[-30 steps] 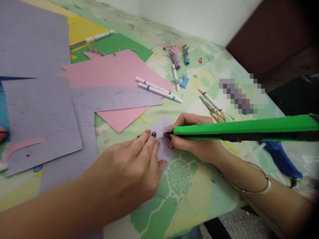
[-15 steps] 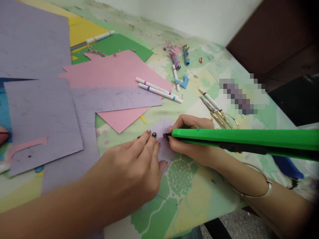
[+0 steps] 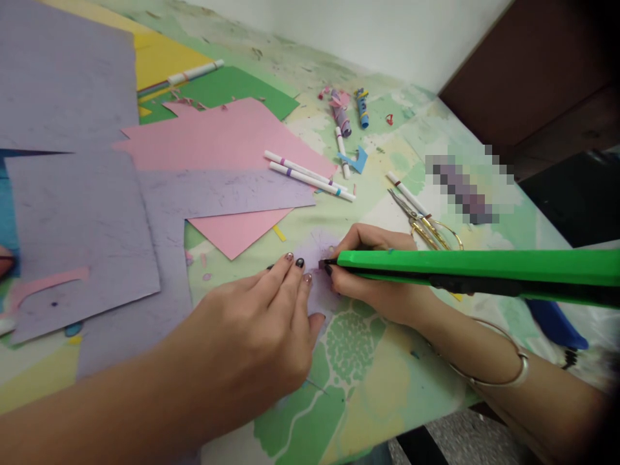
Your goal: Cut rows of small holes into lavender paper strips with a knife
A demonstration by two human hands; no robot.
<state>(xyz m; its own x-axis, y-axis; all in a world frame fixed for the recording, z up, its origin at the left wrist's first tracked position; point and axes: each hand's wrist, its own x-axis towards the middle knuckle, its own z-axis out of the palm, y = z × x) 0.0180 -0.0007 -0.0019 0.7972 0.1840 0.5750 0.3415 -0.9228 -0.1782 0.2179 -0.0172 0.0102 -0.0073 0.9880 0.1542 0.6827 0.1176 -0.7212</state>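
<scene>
My right hand (image 3: 372, 274) is closed in a pen-like pinch around the front of a long green tool (image 3: 465, 266) with a dark tip. Its exact kind does not show. The tip touches a small purple patch (image 3: 310, 245) with streaky marks on the tablecloth. Just left of the tip, my left hand (image 3: 271, 310) lies palm down with its fingers outstretched and close together, pressing on the surface. What lies under those fingers is hidden. Gold-handled scissors (image 3: 426, 226) rest beyond my right hand.
Purple sheets (image 3: 87, 213), a pink sheet (image 3: 217, 139) and a green sheet (image 3: 242, 90) cover the left and back. Several white markers (image 3: 310, 177) lie around. Small decorated rolls (image 3: 341, 116) sit at the back. A blue tool (image 3: 557, 323) is at right; another person's fingertip (image 3: 6, 261) shows at left.
The green tool has shifted very slightly to the right. Both of my hands stay in nearly the same place.
</scene>
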